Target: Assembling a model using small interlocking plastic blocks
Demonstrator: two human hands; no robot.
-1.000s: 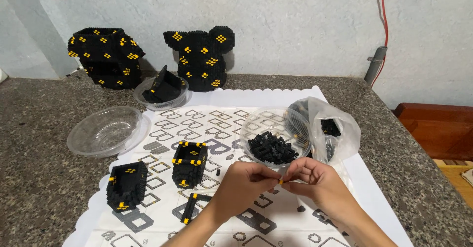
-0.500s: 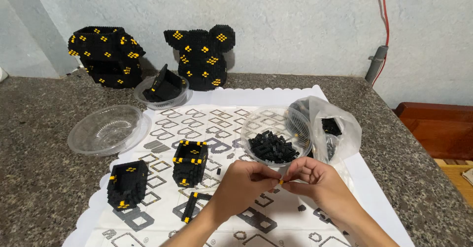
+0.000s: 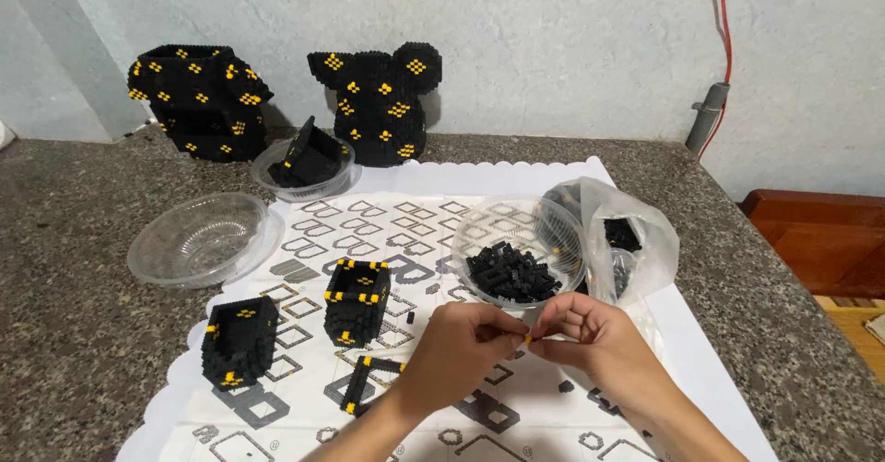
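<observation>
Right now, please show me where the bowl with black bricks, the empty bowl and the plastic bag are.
bowl with black bricks (image 3: 479,218), head view, on its clear far rim.
empty bowl (image 3: 198,236), head view, on its clear bottom.
plastic bag (image 3: 636,264), head view, on its front side.

— Packages in view?
— One clear plastic bag (image 3: 631,241), crumpled and open-mouthed, at right on the patterned white sheet (image 3: 479,181), just beside a clear round bowl (image 3: 475,227). Black small bricks visible through its film.
— Printed matter?
— Same white sheet, scalloped edge, spread over the granite counter (image 3: 74,333); grey and black outline figures across it.
— Labels, signs, screens?
— None visible.
</observation>
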